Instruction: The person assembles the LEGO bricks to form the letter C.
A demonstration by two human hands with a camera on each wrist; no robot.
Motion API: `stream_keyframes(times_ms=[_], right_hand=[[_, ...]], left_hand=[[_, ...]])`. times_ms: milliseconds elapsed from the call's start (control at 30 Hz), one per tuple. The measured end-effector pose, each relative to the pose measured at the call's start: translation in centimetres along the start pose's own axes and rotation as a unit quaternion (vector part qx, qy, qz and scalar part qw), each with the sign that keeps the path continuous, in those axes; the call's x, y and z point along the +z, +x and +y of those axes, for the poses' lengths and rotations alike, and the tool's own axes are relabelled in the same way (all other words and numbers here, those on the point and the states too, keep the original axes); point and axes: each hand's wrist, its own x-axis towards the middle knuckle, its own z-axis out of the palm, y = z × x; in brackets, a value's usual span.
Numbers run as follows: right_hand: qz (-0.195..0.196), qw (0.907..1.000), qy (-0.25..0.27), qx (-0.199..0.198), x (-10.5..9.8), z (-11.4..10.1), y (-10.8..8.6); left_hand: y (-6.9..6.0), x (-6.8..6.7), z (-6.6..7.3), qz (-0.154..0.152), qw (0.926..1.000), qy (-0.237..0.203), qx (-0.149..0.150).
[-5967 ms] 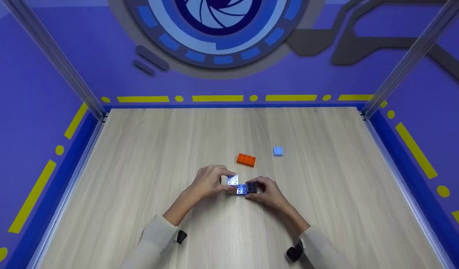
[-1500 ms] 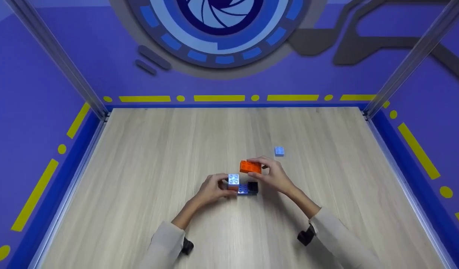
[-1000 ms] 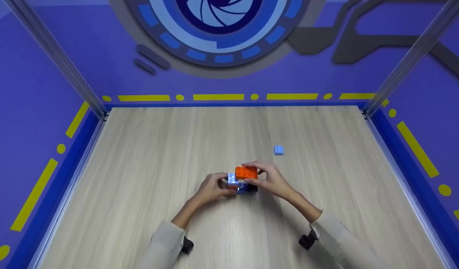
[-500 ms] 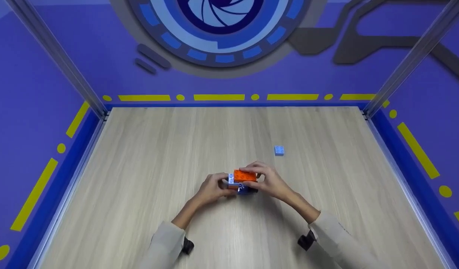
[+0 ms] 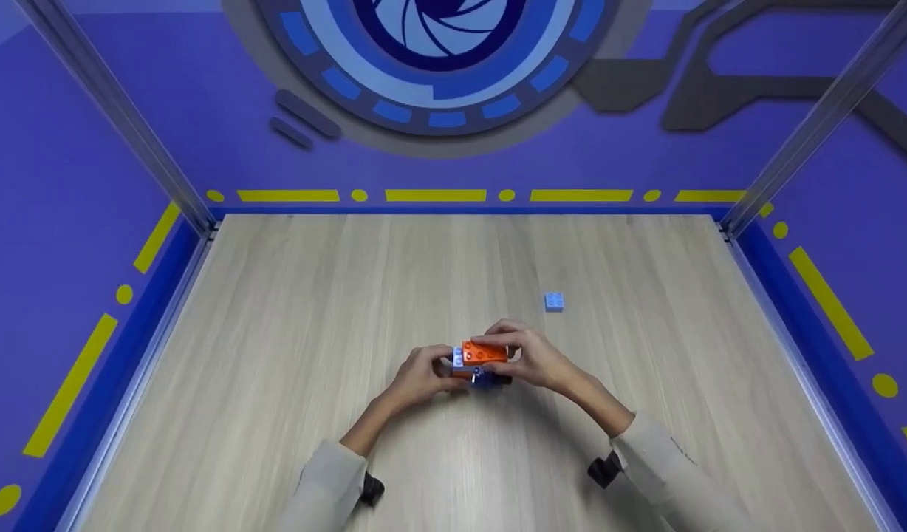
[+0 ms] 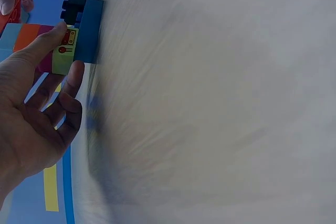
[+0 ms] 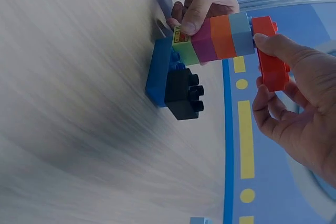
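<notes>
My left hand (image 5: 420, 375) pinches a tower of toy building bricks low down, thumb on the printed light green brick (image 7: 186, 48). Above that brick come a purple brick (image 7: 203, 43), an orange brick (image 7: 222, 36) and a light blue brick (image 7: 241, 35). The tower stands on one end of a long blue brick (image 7: 159, 72); a black brick (image 7: 181, 95) sits on the other end. My right hand (image 5: 538, 358) grips a long red-orange brick (image 5: 483, 353) between thumb and fingers. One end of it lies over the light blue brick's studs, some of which show; the other end overhangs the black brick.
A loose small light blue brick (image 5: 554, 302) lies on the wooden table (image 5: 335, 295), beyond and right of the hands. Blue-purple panels (image 5: 165, 96) enclose the table at the back and sides, with metal posts (image 5: 815, 118) at the corners.
My right hand has left the black brick, lifted the red-orange brick off the table and lowered it toward me onto the tower's top. My left hand stays at the tower, its grip now below the top brick.
</notes>
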Motion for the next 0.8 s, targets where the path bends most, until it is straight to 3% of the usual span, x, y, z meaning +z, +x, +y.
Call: stream_keyframes(times_ms=[233,500,800], right_hand=[[0.004,0.9999,0.01,0.012,-0.05,0.12,-0.09],[0.008,0.9985,0.037,0.04,0.28,-0.27,-0.29],[0.007,0.999,0.02,0.04,0.3,-0.52,0.05]], left_hand=[[0.06,0.04,0.02,0.0,1.0,0.002,-0.009],[-0.11,0.31,-0.09,0.006,0.9999,0.007,0.008],[0.02,0.09,-0.2,0.006,0.9999,0.015,0.005]])
